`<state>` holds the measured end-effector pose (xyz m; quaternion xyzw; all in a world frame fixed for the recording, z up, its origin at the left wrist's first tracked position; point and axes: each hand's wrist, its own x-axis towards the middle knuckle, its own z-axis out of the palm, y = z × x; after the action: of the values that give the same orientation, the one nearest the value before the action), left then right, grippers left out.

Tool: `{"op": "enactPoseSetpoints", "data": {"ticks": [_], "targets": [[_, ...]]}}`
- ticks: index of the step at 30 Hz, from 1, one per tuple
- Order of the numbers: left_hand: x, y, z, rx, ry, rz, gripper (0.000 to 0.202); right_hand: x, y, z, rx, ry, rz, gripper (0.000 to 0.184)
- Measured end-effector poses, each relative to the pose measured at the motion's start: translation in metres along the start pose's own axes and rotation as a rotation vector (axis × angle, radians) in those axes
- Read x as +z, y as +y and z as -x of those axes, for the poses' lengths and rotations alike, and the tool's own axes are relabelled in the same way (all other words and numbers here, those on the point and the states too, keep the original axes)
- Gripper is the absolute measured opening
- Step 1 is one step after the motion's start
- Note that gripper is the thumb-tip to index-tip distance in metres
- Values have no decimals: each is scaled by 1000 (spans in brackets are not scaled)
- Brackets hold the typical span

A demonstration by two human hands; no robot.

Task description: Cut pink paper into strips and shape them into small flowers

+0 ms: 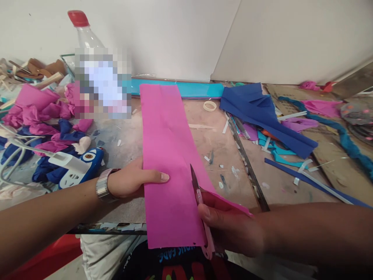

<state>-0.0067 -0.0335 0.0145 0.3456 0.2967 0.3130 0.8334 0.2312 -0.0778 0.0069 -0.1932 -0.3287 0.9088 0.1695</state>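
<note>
A long strip of bright pink sheet, paper or cloth, stretches from the back of the table towards my body. Its left edge is pinched in my left hand, thumb flat on top and the other fingers hidden underneath. My right hand is closed round a pair of scissors with pink handles. The blades point away from me and sit at a cut along the strip's right side. A narrow piece of the pink sheet hangs off to the right over my right fingers.
A red-capped bottle stands at the back left, near crumpled pink and blue pieces. A blue-and-white power strip with a plugged-in charger lies left. Dark blue sheet, a tape ring and scraps lie right.
</note>
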Motion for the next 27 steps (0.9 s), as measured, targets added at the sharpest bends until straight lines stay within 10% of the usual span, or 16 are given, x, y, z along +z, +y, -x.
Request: {"op": "enactPoseSetpoints", "data": {"ticks": [27], "targets": [[5, 1, -3, -58, 146, 135, 41, 2, 0, 1, 64, 48, 101, 62]]}}
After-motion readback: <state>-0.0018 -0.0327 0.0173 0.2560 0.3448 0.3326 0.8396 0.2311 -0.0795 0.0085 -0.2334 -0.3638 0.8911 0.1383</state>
